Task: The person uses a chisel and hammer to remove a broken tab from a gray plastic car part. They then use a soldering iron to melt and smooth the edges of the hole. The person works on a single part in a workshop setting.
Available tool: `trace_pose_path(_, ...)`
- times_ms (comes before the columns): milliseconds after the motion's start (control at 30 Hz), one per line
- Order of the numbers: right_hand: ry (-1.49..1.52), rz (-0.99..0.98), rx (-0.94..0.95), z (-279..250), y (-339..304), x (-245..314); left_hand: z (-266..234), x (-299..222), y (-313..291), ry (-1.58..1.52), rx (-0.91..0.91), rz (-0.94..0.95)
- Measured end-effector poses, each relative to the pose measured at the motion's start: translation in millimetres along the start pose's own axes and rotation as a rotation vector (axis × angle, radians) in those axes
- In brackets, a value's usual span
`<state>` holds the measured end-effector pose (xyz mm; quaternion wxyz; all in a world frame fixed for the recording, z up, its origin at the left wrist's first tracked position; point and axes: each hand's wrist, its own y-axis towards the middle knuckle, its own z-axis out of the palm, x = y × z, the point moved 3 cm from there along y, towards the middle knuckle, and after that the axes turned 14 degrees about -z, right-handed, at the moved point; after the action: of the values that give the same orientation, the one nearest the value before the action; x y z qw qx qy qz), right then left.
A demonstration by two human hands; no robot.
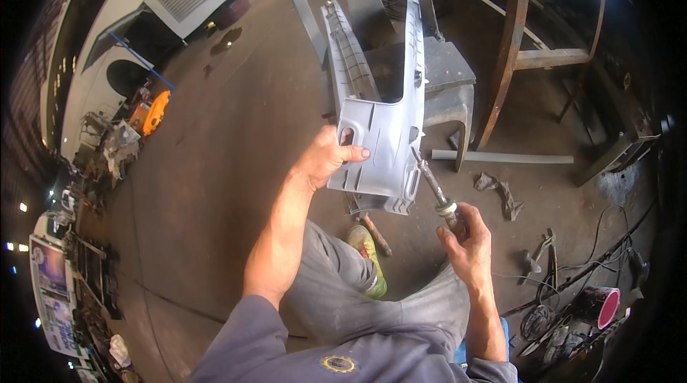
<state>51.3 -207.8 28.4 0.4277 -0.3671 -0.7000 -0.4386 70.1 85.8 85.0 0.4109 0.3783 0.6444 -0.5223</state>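
My left hand grips a light grey plastic trim panel near its oval slot, with the thumb laid on the panel's face. Two long arms of the panel stretch away from me, over the seat of a grey plastic chair. In my right hand is a soldering iron, held by its handle with the fingers closed round it. The iron's thin tip points up at the panel's right edge, close to a small hole; whether it touches cannot be made out.
A rusty metal frame stands beyond the chair at the right. A grey bar lies on the floor below it. Pliers, cables and a pink-rimmed can lie at lower right. A hammer lies by my shoe.
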Motion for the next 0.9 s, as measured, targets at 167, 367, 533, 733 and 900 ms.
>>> trace_pose_path(167,-0.18,-0.142,0.022,-9,9,3,9,-5,2,-0.01,-0.036,-0.018)
trace_pose_path(367,-0.326,-0.284,0.005,-6,17,22,18,-8,-3,-0.01,-0.014,0.004)
trace_pose_path(533,-0.384,-0.331,0.012,-3,19,29,21,-8,-2,0.01,-0.023,0.01)
trace_pose_path(733,-0.371,-0.332,0.022,-1,21,31,21,-7,-2,0.038,-0.042,0.004)
trace_pose_path(900,-0.383,-0.332,0.041,2,24,32,23,-9,-4,0.049,-0.048,0.001)
